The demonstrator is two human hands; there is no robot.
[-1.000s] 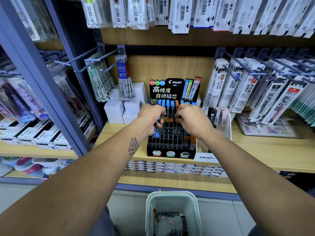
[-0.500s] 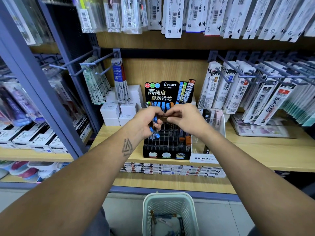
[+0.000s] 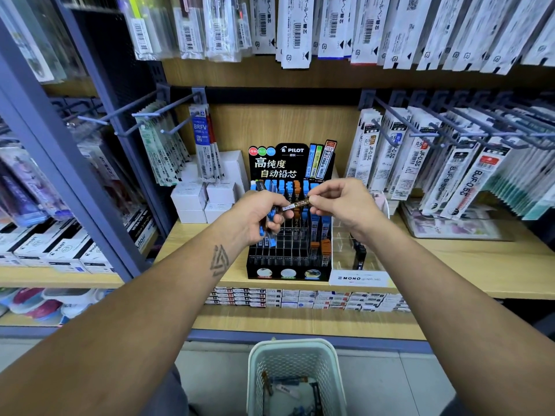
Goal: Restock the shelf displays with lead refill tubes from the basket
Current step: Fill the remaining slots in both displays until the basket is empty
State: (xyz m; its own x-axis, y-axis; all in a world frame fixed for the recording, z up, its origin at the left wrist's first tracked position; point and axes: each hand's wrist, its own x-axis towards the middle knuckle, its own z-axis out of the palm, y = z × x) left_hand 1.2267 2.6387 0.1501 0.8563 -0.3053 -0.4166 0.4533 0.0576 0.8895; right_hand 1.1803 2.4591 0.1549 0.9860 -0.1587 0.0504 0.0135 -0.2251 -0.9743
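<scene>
Because the shelf (image 3: 450,274) carries so much stock crowded round the work, a slip here could spread: the rack (image 3: 289,253) stands on its front edge with the clear bin (image 3: 357,250) touching its right side and white boxes (image 3: 207,199) just behind on the left, so a knock from either forearm could likely shove the rack or tip tubes out of its stepped slots. The basket (image 3: 295,352) sits on the floor directly below, with a few refills left in it. The left hand (image 3: 258,217) is curled round a bundle (image 3: 271,228) of blue-capped tubes, held over the rack's left columns; that grip looks crowded, and loosening it could probably let several drop. The right hand (image 3: 342,202) pinches one brown tube (image 3: 297,204) by its end between thumb and fingertips, its other end at the left hand. Drawn out carelessly, it might drag neighbours loose, or land in a wrong-grade slot.
</scene>
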